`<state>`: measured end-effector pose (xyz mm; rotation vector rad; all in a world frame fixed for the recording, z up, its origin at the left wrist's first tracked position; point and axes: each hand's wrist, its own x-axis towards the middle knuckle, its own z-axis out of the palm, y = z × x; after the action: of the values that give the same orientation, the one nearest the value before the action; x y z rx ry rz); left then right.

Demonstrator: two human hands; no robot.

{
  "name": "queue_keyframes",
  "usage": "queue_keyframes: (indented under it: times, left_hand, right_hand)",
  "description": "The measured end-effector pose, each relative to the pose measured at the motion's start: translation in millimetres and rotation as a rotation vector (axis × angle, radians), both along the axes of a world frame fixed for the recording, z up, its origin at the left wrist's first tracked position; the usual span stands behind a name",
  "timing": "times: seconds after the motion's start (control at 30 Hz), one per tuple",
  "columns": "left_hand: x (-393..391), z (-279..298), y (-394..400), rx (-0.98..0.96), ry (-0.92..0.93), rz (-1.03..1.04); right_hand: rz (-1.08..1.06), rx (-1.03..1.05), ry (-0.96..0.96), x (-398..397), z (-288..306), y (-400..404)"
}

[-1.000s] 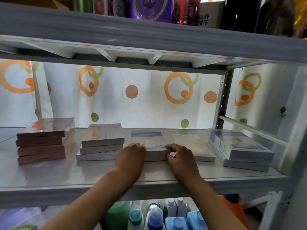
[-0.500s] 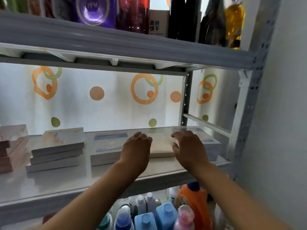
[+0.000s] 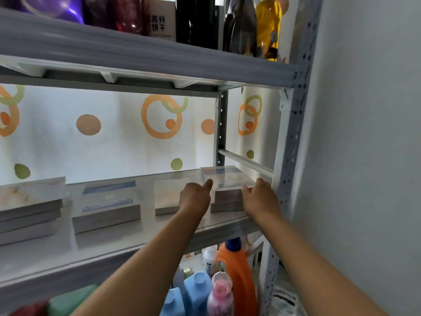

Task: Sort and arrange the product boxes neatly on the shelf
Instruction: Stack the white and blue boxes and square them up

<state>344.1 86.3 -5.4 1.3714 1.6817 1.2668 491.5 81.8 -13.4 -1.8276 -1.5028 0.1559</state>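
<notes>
The stack of flat boxes [image 3: 227, 190], pale with a blue band on top, sits at the right end of the shelf [image 3: 136, 238], long axis running front to back; the left hand [image 3: 196, 197] touches its left edge, fingers loosely extended; the right hand [image 3: 259, 197] rests at its right front corner, fingers apart.

Grey metal shelf frame [image 3: 293, 137] with a glossy white shelf board [image 3: 114, 242]. White backdrop sheet [image 3: 109, 142] printed with orange rings, orange dots and olive-green dots. Flat boxes with blue-banded white lids [image 3: 224, 177] [image 3: 107, 198]; peach-marbled lid on the flat left stack [image 3: 29, 195]. Below: tall orange detergent bottle with dark blue cap [image 3: 237, 270], light blue bottles [image 3: 198, 290], pink-filled jar [image 3: 221, 293]. Above: yellow oil bottle [image 3: 268, 26].
</notes>
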Motion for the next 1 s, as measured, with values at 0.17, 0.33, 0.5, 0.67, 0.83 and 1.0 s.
queue_keyframes:
  times: [0.17,0.33,0.5,0.67,0.83,1.0]
  left_hand:
    - [3,-6,8,-0.016,0.016,-0.012]
    - [4,-8,4,-0.033,-0.083,-0.007]
    - [7,-6,-12,-0.116,-0.393,-0.021]
    - [-21,2,-34,-0.149,-0.405,-0.110]
    - [-57,-2,-50,0.012,-0.378,-0.166]
    - [-93,-11,-54,0.267,-0.125,-0.059]
  right_hand:
    - [-0.043,-0.026,0.268,8,8,0]
    - [-0.002,0.020,0.396,5,-6,-7]
    - [0.071,0.027,0.558,-4,-5,-27]
    - [0.135,0.013,0.589,-11,-5,-45]
    - [0.258,0.116,0.609,-38,-7,-63]
    - [0.352,0.159,0.610,-72,-12,-61]
